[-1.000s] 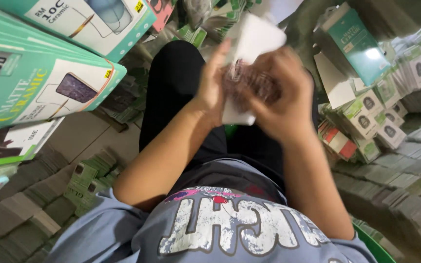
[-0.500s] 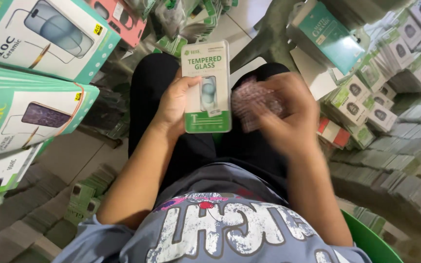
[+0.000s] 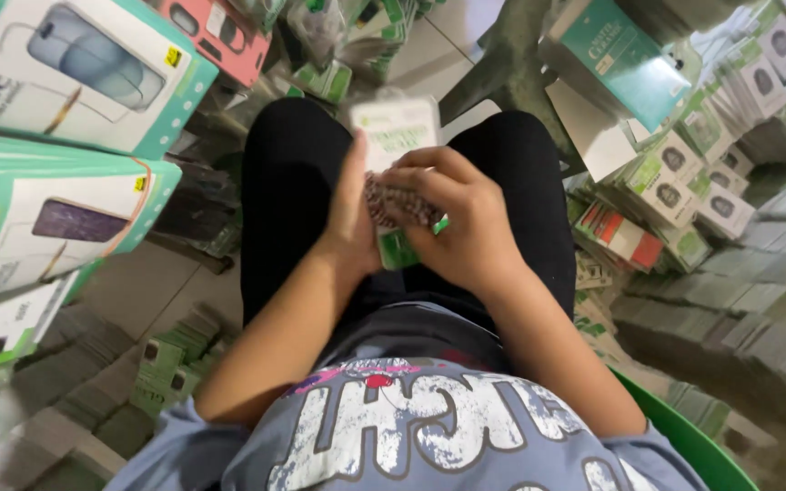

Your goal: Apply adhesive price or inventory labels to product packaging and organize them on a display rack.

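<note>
Evidently seated, lap over black trousers (image 3: 302,182), both hands raised above the knees. Left hand (image 3: 352,218) clasped around the edge of a white-and-green screen-protector packet (image 3: 395,132), thumb side up; right hand (image 3: 461,223) closed over the front of the same packet together with a small dark speckled piece (image 3: 398,205), fingers curled tight. Packet upright between the two palms, top edge clear of the fingers, lower green end just visible beneath the right hand. Likely risk: packet or speckled piece slipped from so crowded a grip and lost among the loose green packets (image 3: 170,359) on the floor, or the thin contents bent by the squeeze. Hard to make out: what the speckled piece was, blurred by motion; whether tucked in or merely laid against the packet, unclear. Large boxes (image 3: 75,68) at the left cut off by the frame.
</note>
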